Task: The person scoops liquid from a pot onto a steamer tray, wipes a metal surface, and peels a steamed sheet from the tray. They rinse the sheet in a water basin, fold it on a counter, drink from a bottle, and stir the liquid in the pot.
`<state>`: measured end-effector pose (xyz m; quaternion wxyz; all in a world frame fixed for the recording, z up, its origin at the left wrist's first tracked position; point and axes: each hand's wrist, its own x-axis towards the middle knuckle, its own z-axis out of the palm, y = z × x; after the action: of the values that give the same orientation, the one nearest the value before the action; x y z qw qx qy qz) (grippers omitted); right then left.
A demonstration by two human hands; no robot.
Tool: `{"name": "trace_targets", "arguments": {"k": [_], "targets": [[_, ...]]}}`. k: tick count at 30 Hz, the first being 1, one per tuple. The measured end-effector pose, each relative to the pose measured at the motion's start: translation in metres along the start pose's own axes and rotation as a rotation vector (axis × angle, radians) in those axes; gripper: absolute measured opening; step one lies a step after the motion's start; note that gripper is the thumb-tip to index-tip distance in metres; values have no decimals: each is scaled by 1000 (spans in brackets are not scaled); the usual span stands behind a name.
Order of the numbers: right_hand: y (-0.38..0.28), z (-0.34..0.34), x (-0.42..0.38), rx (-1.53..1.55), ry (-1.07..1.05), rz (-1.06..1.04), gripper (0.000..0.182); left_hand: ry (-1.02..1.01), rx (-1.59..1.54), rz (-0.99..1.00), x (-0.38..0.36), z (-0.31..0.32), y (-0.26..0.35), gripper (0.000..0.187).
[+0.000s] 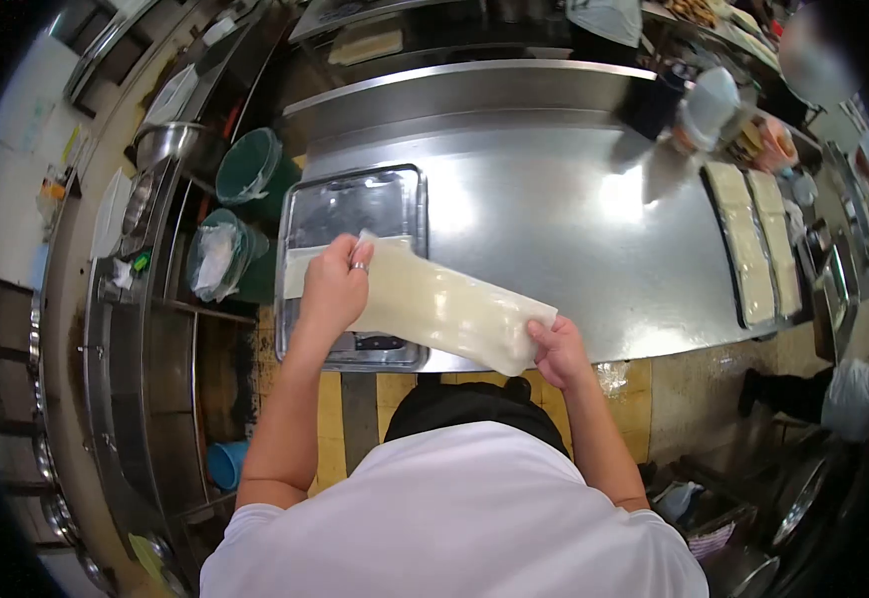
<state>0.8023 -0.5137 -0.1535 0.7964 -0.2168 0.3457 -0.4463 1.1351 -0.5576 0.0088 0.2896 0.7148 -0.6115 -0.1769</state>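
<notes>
- We hold a pale dough sheet (444,304) stretched between both hands, above the near edge of the steel counter (554,209).
- Our left hand (335,289) is closed on the sheet's far-left end, over the tray (305,214); a ring shows on one finger.
- Our right hand (559,349) is closed on the near-right end, at the counter's front edge.
- The sheet's long axis runs from upper left to lower right, sloping toward our body.
- The left end overlaps the tray; the right end lies clear of it, so our left hand is the nearer one to the tray.
- Two more dough strips (758,239) lie well apart, on the counter's right side.
</notes>
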Motion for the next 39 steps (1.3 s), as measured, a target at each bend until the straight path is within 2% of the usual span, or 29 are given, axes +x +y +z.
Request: {"name": "trace_targets", "arguments": {"k": [4, 8, 14, 17, 29, 39], "targets": [[36, 60, 67, -272, 115, 37, 25, 18, 38, -203, 10, -9, -124, 29], [54, 130, 126, -416, 164, 50, 25, 54, -57, -269, 24, -11, -236, 28], [90, 170, 200, -545, 205, 83, 26, 19, -128, -421, 58, -24, -314, 29], [98, 191, 218, -563, 228, 61, 26, 55, -178, -365, 75, -20, -346, 29], [111, 190, 250, -622, 240, 83, 25, 5, -149, -385, 100, -33, -365, 29], [104, 199, 245, -748, 304, 109, 26, -67, -123, -396, 102, -20, -377, 28]]}}
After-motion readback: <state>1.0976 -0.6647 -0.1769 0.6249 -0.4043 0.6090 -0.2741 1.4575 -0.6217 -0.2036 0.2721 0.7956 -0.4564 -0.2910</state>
